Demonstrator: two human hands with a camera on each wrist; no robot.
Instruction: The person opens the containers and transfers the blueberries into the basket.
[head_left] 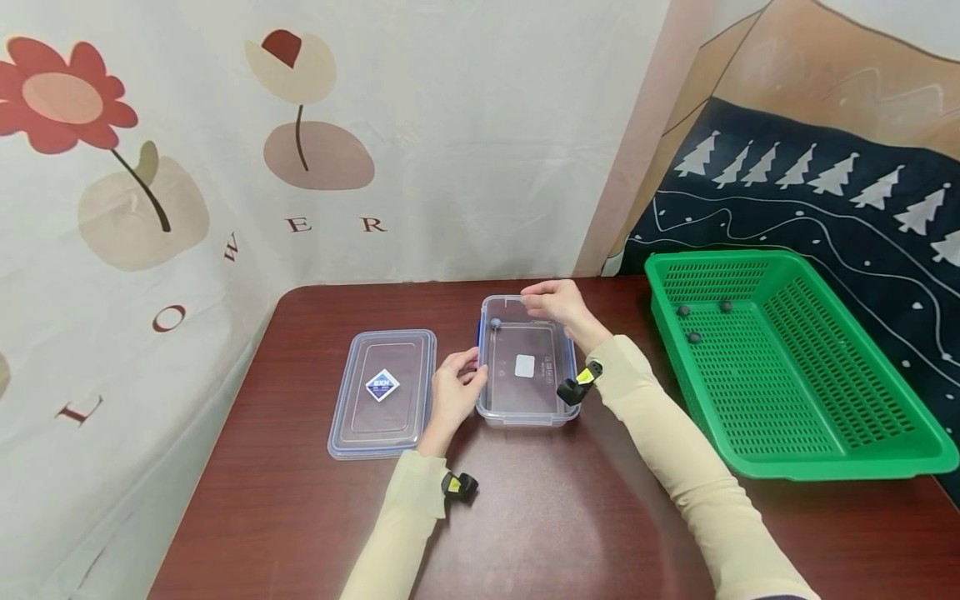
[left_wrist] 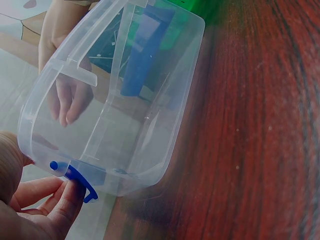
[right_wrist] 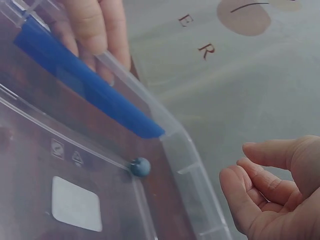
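Note:
A clear plastic food container (head_left: 527,417) with blue side latches stands uncovered on the table. Inside it, a single blueberry (right_wrist: 140,167) lies in a far corner. My left hand (head_left: 453,392) grips the container's left side, its fingers at the blue latch (left_wrist: 80,181). Over the far right rim hovers my right hand (head_left: 557,302), fingers loosely bent and thumb apart from them, with nothing held; in the right wrist view, this hand (right_wrist: 275,187) is beside the container wall.
Left of the container lies its flat clear lid (head_left: 382,425) with a blue-and-white label. A large green basket (head_left: 795,400) stands on the right, with three dark blueberries (head_left: 694,337) near its far left corner. Behind the table hangs a printed cloth (head_left: 465,167).

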